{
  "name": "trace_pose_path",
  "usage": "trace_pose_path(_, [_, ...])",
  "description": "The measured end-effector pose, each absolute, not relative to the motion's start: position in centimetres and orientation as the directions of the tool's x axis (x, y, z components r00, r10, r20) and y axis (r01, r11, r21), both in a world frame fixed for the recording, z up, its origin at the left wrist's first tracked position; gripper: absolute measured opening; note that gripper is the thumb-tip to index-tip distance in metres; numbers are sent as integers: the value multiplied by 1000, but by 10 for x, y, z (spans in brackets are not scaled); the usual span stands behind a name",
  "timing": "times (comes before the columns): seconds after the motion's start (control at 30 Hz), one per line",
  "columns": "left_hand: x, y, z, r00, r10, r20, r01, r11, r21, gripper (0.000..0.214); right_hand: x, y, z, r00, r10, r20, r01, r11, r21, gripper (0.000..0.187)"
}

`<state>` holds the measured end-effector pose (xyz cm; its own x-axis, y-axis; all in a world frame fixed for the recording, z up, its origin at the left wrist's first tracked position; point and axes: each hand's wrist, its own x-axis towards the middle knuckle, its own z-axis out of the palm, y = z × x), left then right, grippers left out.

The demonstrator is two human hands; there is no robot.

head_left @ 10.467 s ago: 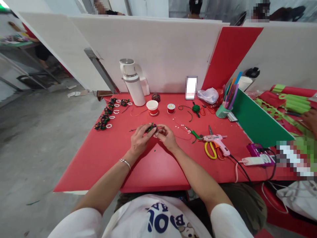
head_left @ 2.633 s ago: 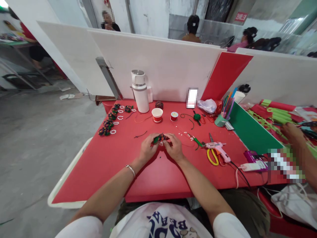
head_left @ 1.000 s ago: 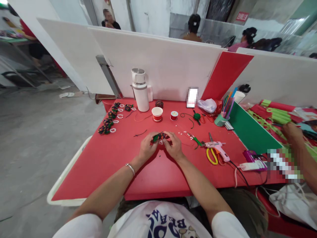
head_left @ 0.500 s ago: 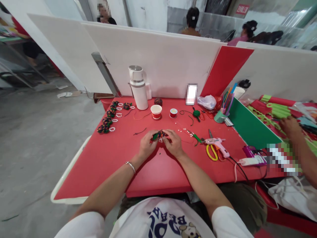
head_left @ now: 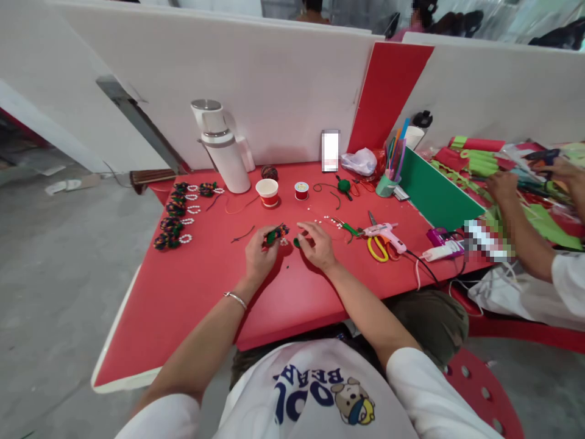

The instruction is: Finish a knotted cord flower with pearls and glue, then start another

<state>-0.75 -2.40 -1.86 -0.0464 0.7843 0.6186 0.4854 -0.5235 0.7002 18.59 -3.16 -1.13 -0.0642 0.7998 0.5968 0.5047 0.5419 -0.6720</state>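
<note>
Red covering is stretching across the work table that I am viewing from afar, its near edge running through the lower middle of the frame. White partition boards are standing behind it along the top. At the right side, a co-worker's arm is reaching over green and red pieces, and a green panel is standing between that spot and the frame's centre. Left of centre, a white thermos is standing upright before the boards. Yarn bundles are lining the table's left side, white bead loops pointing right.

At the centre of the frame I am working bare-handed: my left hand is curling closed, while my right hand is hovering just beside it, thumb and fingers slightly parted. Right of centre, a pink glue gun is lying across yellow-handled scissors. A red-and-white cup is standing above the hands. My left fingers are gripping a dark multicoloured bundle at mid-frame, white beads showing just below it. Right of the cup, a spool of red thread is sitting upright. A small green piece is showing at my right thumb; I cannot tell whether I am pinching it. Loose beads are lying scattered above the right hand.
</note>
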Motion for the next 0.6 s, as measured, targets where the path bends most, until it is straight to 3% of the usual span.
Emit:
trace_pose_path(0.13, [-7,-26,-21,-39,777,628,466,-542,699,22,197,-43,-17,14,829,558,555,458,-695,31])
trace_pose_path(0.33, [-4,-31,-23,6,767,642,453,-575,682,21,206,-61,-19,-8,831,556,639,431,-636,28])
trace_pose_path(0.6, [-2,-36,-17,22,745,666,424,-610,669,20,198,-68,-9,-33,859,512,612,422,-669,30])
